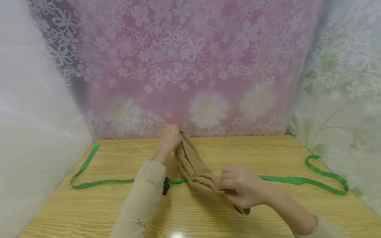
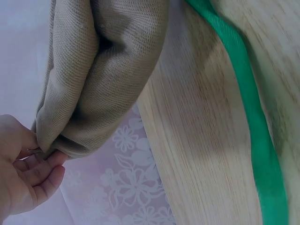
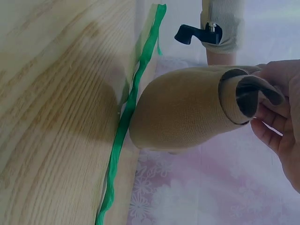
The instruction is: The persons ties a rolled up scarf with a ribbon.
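Observation:
A tan woven cloth, loosely folded lengthwise, hangs slantwise between my two hands above the wooden table. My left hand pinches its upper far end; the left wrist view shows thumb and fingers gathering the corner of the cloth. Lower and nearer, my right hand grips the other end. There the cloth curls into an open roll with a dark inner side, beside the fingers of my right hand. Beneath the cloth a green ribbon runs across the table, its middle partly hidden.
Both ends of the ribbon bend away from me on the wooden table, the right one looping near the edge. A flowered pink curtain hangs behind, with pale sheets at both sides. A black mount sits at my left sleeve.

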A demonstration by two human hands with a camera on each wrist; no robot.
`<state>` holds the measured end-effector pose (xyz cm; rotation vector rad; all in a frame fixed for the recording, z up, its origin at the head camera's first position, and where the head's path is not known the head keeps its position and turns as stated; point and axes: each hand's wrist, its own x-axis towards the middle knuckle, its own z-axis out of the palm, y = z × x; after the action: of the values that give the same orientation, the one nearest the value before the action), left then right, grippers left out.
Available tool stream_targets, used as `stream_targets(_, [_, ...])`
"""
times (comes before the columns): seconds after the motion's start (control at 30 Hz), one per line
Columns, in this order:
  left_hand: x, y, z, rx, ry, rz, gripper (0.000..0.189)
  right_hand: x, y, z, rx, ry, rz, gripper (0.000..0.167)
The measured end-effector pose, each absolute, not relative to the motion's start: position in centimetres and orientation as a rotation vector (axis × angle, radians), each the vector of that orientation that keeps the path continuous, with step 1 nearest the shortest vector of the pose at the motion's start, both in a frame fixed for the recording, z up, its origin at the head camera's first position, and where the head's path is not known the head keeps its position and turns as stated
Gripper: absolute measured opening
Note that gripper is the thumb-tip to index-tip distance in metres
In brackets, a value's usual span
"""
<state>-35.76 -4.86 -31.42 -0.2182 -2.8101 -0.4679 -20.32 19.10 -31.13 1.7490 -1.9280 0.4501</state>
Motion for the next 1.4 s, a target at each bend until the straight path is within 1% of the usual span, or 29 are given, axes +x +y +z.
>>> stream_targets(0.27, [-35.5, -3.7, -31.5, -0.289, -2.800, -0.394, 0.021, -19.5, 18.6, -31.3, 1.775, -1.992, 0.430, 0.014])
stream_targets(0.4, [-35.5, -3.3, -31.4, -0.323, -2.792, -0.412, 0.021, -19.2, 18.1, -31.3, 1.804, -1.993, 0.432, 0.013])
stream_targets(0.73, [-35.5, -2.1, -31.9, -0.370, -2.843, -0.381, 0.021, -18.8, 16.6, -31.9, 1.830, -1.963, 0.352, 0.021])
stream_targets(1.0, [-35.8, -1.7, -32.6, -0.414, -2.804, -0.345, 0.017, -18.8, 15.5, -32.5, 1.867, -1.982, 0.302, 0.017])
stream_targets(1.3, [-36.0, -2.0, -33.2, -0.451, -2.879, -0.469, 0.017, -18.6, 13.7, -34.2, 1.923, -1.964, 0.155, 0.009])
stream_targets(1.4, [-35.9, -2.1, -33.5, -0.484, -2.880, -0.485, 0.016, -18.5, 13.1, -34.8, 1.956, -1.979, 0.154, 0.009])
